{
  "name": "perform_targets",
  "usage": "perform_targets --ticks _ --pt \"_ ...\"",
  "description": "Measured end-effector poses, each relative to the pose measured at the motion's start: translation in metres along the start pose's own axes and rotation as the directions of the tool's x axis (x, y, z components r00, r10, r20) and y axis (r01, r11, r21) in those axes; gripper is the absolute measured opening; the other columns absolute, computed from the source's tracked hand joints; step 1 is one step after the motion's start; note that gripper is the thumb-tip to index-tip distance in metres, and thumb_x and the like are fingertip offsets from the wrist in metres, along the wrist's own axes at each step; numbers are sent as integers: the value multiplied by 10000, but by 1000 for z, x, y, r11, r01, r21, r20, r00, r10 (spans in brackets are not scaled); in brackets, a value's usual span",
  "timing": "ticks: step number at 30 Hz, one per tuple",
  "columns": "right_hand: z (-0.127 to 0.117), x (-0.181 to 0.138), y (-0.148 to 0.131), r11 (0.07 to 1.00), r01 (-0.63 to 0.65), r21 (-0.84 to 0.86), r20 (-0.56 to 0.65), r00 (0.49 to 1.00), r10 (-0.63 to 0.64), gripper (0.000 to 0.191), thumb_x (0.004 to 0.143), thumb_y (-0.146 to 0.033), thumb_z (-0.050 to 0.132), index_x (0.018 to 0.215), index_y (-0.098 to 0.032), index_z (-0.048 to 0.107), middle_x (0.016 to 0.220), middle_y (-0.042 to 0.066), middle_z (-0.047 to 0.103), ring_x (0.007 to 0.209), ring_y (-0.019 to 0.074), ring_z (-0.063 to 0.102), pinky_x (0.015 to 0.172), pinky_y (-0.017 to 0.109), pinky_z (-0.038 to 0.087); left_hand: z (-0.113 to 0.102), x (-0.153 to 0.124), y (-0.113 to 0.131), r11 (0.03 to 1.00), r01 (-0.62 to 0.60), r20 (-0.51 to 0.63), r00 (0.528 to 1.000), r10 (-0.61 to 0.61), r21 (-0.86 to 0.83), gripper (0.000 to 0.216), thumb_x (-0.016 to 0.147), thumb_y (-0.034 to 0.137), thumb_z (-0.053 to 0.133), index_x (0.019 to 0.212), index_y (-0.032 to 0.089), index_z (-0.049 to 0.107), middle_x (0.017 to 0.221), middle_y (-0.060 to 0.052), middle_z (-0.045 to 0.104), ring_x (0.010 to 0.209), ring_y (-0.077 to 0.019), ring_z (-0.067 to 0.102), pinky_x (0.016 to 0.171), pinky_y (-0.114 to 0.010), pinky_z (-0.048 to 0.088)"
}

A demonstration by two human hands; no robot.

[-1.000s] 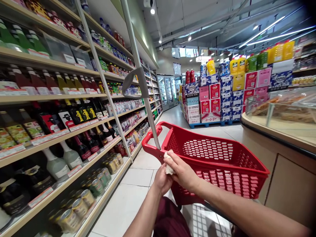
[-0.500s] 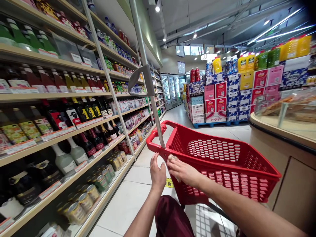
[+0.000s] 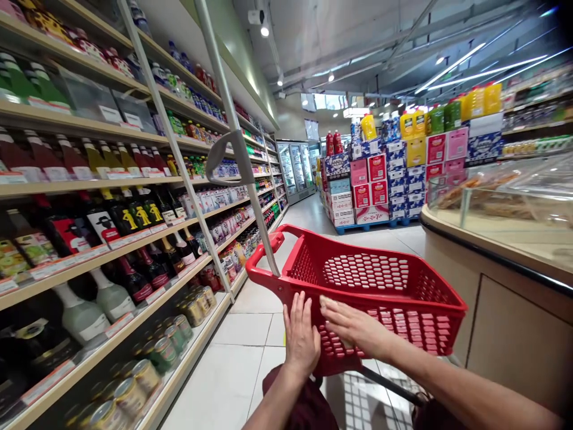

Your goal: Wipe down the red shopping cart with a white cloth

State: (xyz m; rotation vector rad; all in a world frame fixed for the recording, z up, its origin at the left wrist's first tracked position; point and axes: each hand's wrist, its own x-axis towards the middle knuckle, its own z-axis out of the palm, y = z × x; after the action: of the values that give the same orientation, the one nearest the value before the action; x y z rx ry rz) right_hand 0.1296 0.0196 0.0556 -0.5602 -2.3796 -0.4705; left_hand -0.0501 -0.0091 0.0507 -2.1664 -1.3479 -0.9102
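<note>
A red plastic shopping basket on wheels (image 3: 389,302) stands tilted right in front of me, its tall metal pole (image 3: 260,224) rising to a grey handle (image 3: 242,156). My right hand (image 3: 356,327) lies against the near side of the basket, below the rim. A crumpled pale cloth (image 3: 326,300) peeks out beneath its fingers; most of it is hidden. My left hand (image 3: 299,335), fingers stretched upward and palm toward the basket, is by the corner near the pole. Whether it touches the plastic I cannot tell.
Shelves of bottles and cans (image 3: 147,236) run along the left. Stacked drink cartons (image 3: 369,188) stand on blue pallets ahead. A rounded counter with a glass guard (image 3: 474,239) closes in on the right. Glass-door coolers (image 3: 295,167) are at the back.
My right hand and the cloth have slid right and slightly down along the basket side. My left hand has moved right, closer to the basket. The view has turned right.
</note>
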Motion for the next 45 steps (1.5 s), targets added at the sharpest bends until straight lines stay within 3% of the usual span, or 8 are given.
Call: perform_targets --ticks 3,10,15,24,30,37,41,45 --pt "-17 -11 13 995 -70 -74 -98 993 63 281 853 -125 449 1098 -151 584 1310 95 466 1317 215 203 1046 453 311 10 5 12 1000 -15 1 1000 15 15 653 704 26 385 1337 115 255 1401 -135 330 1333 -228 184 1057 -525 206" --pt "-15 -86 15 985 -134 -112 99 984 145 270 843 -115 455 1054 -178 613 1214 71 561 1252 196 355 990 377 408 37 4 49 975 -221 185 959 213 22 708 661 54 416 1350 100 261 1438 -119 256 1342 -247 140 1054 -515 228" --pt "-27 -104 26 962 -230 -146 -16 973 230 340 864 -102 400 1164 -172 545 1305 78 472 1296 191 264 1024 403 360 50 13 70 958 -287 198 941 276 28 693 698 84 416 1363 74 221 1451 -125 211 1347 -247 108 1059 -512 217" --pt "-44 -162 38 931 -290 -223 -7 955 296 351 869 -111 383 1178 -178 536 1306 68 474 1292 176 286 1009 378 386 67 22 100 912 -407 261 877 404 -44 622 769 162 409 1364 90 238 1457 -110 191 1349 -251 86 1063 -510 191" --pt "-53 -197 44 889 -330 -318 19 935 354 341 834 -76 385 1058 -193 614 1179 58 587 1183 174 456 946 341 451 72 32 126 880 -467 281 835 473 -94 627 795 249 415 1370 87 224 1467 -115 151 1350 -255 78 1066 -497 192" --pt "-71 -215 55 795 -468 -386 -80 876 476 393 843 -74 354 1164 -179 554 1267 76 513 1226 194 402 954 367 446 81 40 142 883 -464 281 841 463 -67 623 803 258 401 1370 83 212 1474 -116 113 1349 -256 87 1070 -499 180" --pt "-66 -223 47 829 -430 -359 -20 891 454 391 828 -71 361 1116 -203 590 1204 66 568 1154 173 486 891 319 494 81 41 148 854 -513 294 807 513 -81 614 814 274 388 1369 80 212 1473 -115 120 1351 -248 69 1066 -485 205" --pt "-77 -208 46 834 -469 -291 -87 881 465 413 848 -64 346 1185 -205 538 1283 52 498 1254 165 352 991 353 409 82 43 144 874 -484 280 833 478 -50 626 796 249 402 1369 77 215 1470 -120 134 1351 -248 71 1071 -493 185"
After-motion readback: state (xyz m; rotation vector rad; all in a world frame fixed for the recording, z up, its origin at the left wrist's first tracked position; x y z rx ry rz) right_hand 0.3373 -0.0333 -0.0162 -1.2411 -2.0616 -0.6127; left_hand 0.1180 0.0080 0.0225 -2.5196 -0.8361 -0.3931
